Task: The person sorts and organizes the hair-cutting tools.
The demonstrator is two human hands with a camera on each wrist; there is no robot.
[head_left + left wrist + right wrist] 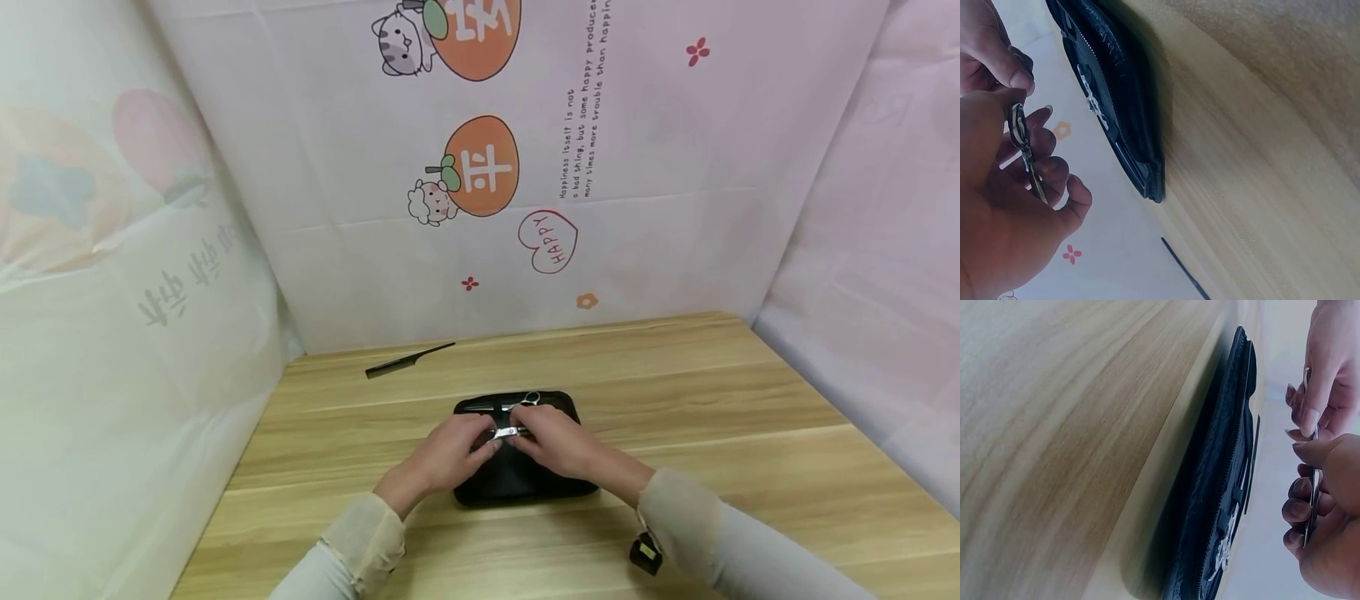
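Gleaming over the black zippered case (pixel 521 477) in the head view, silver scissors (pixel 510 432) are gripped by left hand (pixel 453 448) and right hand (pixel 557 439); the left wrist view shows a handle loop (pixel 1018 128), the right wrist view their slim edge (pixel 1315 490).

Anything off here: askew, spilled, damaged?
Backdrop cloth looks turned: its printed lettering runs sideways. The black comb lies on the table, apart from the open black case; possibly stray, possibly deliberate. No spill or damage visible.
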